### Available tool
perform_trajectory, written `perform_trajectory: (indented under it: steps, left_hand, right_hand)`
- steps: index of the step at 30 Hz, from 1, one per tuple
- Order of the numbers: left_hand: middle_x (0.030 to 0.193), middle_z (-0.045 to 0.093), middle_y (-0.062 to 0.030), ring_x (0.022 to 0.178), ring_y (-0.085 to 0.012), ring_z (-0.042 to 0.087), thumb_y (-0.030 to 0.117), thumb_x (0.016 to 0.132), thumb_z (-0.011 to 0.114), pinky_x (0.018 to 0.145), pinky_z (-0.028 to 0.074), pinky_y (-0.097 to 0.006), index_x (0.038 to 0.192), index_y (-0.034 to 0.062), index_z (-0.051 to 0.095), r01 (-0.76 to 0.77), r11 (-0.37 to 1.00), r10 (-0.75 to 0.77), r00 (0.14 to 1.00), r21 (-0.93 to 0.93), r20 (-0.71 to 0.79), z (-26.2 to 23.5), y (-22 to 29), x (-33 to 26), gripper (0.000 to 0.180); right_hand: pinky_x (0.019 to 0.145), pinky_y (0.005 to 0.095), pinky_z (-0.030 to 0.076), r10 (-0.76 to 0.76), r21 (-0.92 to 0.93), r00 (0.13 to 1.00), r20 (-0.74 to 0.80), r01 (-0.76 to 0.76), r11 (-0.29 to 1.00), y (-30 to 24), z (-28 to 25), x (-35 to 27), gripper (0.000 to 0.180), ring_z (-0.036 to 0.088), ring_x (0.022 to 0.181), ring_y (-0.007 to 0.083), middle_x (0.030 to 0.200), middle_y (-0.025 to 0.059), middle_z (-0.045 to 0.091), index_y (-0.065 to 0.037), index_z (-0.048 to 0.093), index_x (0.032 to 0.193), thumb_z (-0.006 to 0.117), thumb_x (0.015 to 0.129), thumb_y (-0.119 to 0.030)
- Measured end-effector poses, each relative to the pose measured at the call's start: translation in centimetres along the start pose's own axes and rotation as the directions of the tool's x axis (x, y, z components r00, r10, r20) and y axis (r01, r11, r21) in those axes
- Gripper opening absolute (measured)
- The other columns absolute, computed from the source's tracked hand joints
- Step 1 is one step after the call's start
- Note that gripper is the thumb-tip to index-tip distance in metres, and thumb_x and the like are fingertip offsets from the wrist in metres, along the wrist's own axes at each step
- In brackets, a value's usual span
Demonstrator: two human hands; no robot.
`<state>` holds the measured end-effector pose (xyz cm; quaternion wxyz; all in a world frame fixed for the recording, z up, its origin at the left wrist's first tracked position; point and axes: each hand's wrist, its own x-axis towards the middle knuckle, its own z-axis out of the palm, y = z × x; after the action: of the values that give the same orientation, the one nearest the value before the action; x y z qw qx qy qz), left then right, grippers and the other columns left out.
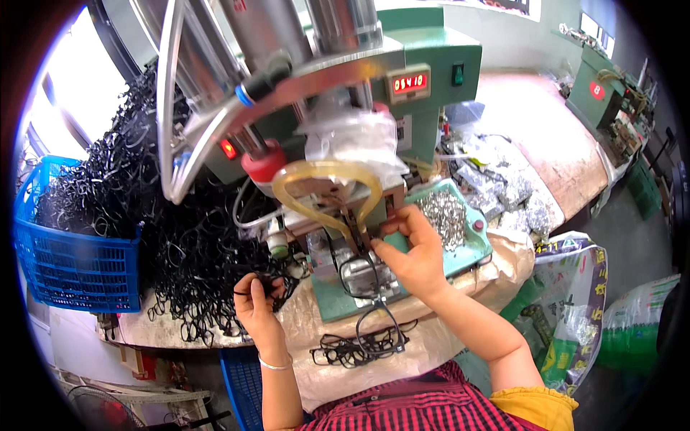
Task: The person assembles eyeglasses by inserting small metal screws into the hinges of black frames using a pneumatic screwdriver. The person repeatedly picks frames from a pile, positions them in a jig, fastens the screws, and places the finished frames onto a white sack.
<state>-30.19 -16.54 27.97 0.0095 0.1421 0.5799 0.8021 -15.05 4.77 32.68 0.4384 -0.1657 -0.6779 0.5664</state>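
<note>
While right hand (410, 248) pinches black eyeglass frame (359, 276) at press, left hand (253, 294) grips another.

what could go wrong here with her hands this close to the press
The right hand has its fingertips right at the press head, holding a black glasses frame in place; if the machine cycles, they could be pinched. The left hand grips another frame from the tangled pile; a snag might drag more frames off the table edge. The loose frames near the front edge could slide off too.
</note>
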Motion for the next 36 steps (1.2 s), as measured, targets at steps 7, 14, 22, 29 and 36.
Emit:
perform_trajectory:
  steps: [7,14,22,29,36]
  left_hand:
    - [0.103,0.067,-0.0136,0.083,-0.0228,0.07,0.011,0.103,0.054,0.073,0.059,-0.032,0.112,0.0014,0.057,-0.113,0.99,0.117,0.992,-0.084,0.04,0.3,0.2,-0.5,0.013]
    - [0.103,0.063,-0.0189,0.091,-0.024,0.064,0.007,0.101,0.054,0.07,0.06,-0.034,0.106,-0.0015,0.054,-0.587,0.807,0.561,0.721,-0.072,0.406,8.6,9.2,1.2,0.01]
    - [0.094,0.069,-0.016,0.086,-0.0239,0.065,0.003,0.097,0.054,0.072,0.057,-0.036,0.1,0.0005,0.059,-0.619,0.777,0.577,0.629,-0.113,0.52,7.7,8.3,-1.1,0.006]
    - [0.096,0.075,-0.0058,0.082,-0.0253,0.07,0.008,0.078,0.075,0.078,0.053,-0.04,0.092,0.01,0.073,-0.885,0.463,0.627,0.285,-0.052,0.725,7.2,6.8,-3.0,0.014]
    - [0.101,0.074,-0.0023,0.082,-0.024,0.064,0.012,0.07,0.08,0.085,0.052,-0.044,0.093,0.0117,0.077,-0.893,0.443,0.512,0.182,-0.077,0.839,8.3,5.4,-2.5,0.023]
  right_hand:
    - [0.093,0.0278,0.044,0.11,0.13,0.994,0.006,-0.11,0.985,0.6,0.4,-0.5,0.05,0.062,0.092,0.0112,0.086,0.0029,0.068,0.0,0.054,0.124,0.072,0.078,-0.005]
    - [0.087,0.0256,0.046,0.148,0.29,0.985,0.086,-0.167,0.943,-0.7,1.4,-0.5,0.054,0.06,0.09,0.0094,0.092,0.0042,0.067,0.004,0.047,0.128,0.071,0.081,-0.001]
    - [0.079,0.0267,0.048,-0.18,-0.205,0.983,0.04,0.185,0.961,-0.7,1.3,0.0,0.042,0.062,0.085,0.0098,0.088,0.0048,0.066,0.002,0.052,0.118,0.067,0.079,0.001]
    - [0.083,0.028,0.049,-0.186,-0.09,0.98,-0.073,0.18,0.98,0.5,0.3,-0.4,0.033,0.065,0.091,0.0143,0.092,0.0053,0.068,0.0,0.058,0.109,0.067,0.077,-0.001]
    - [0.078,0.0238,0.048,-0.018,-0.387,0.917,-0.398,-0.15,0.91,7.1,-10.1,0.2,0.012,0.062,0.084,0.0094,0.091,0.0034,0.07,-0.001,0.069,0.102,0.066,0.09,-0.003]
